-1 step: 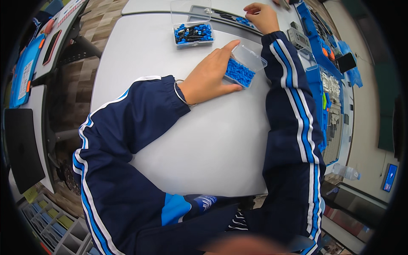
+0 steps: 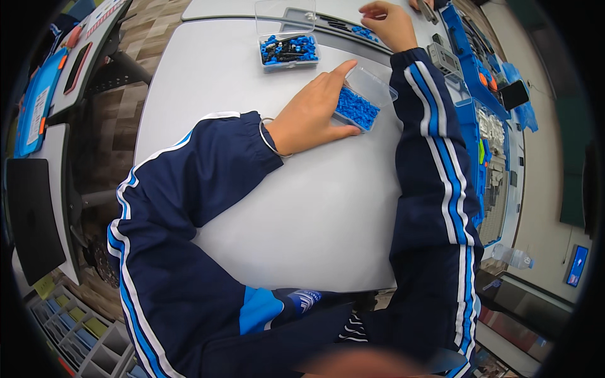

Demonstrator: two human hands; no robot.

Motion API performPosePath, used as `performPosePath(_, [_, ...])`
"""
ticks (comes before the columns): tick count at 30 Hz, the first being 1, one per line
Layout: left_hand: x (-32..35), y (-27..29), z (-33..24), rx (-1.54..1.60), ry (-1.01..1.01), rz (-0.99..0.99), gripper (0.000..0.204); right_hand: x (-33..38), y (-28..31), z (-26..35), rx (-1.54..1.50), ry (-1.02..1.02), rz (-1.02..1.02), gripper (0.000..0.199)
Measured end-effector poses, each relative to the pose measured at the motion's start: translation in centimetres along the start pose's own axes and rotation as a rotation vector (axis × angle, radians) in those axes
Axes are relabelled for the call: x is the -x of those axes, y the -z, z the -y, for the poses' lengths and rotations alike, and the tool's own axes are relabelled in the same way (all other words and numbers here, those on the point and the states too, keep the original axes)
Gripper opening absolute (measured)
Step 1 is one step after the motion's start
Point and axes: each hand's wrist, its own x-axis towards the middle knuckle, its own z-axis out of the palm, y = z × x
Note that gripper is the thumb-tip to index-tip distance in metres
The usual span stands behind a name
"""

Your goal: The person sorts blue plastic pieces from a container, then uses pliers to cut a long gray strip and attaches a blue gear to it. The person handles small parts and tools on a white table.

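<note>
My left hand [image 2: 312,116] is closed around a small clear plastic box [image 2: 348,125] full of tiny blue pegs [image 2: 358,109], thumb on its near side and fingers on the far side. The box's clear hinged lid [image 2: 377,87] stands open to the far right. Over the far end of the table is my right hand [image 2: 391,26], its fingers curved and a gap between thumb and forefinger; I see nothing held there. It is nearest to a grey tray [image 2: 296,26] where loose blue pieces [image 2: 364,33] and black pieces [image 2: 334,23] lie.
A second clear box [image 2: 288,65] of mixed blue, black and white parts stands open beyond my left hand. Along the right are a grey device [image 2: 444,58] and blue cases of parts [image 2: 467,123]. Another person's hand [image 2: 416,4] shows at the top edge.
My right thumb and forefinger are slightly farther apart. The other person's hand shows a little more at the top edge. My left hand keeps its hold on the box.
</note>
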Motion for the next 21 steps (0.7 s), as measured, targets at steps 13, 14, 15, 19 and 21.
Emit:
performPosePath(13, [-0.4,0.0,0.7,-0.054,-0.029,0.01,0.109,-0.8,-0.6,-2.1,0.312,0.047,0.157,0.021])
performPosePath(14, [-0.4,0.0,0.7,-0.053,-0.023,0.013,0.109,-0.6,-0.9,-2.3,0.279,0.077,0.14,0.021])
performPosePath(15, [-0.4,0.0,0.8,-0.055,-0.033,0.007,0.109,-0.7,-1.1,-2.2,0.294,0.087,0.13,0.02])
performPosePath(19, [-0.3,-0.1,0.9,-0.058,-0.041,0.008,0.11,-1.1,-1.5,-1.8,0.381,0.205,0.12,0.02])
performPosePath(21, [-0.3,-0.2,0.9,-0.06,-0.038,0.008,0.112,-1.5,-1.7,-1.9,0.406,0.231,0.135,0.022])
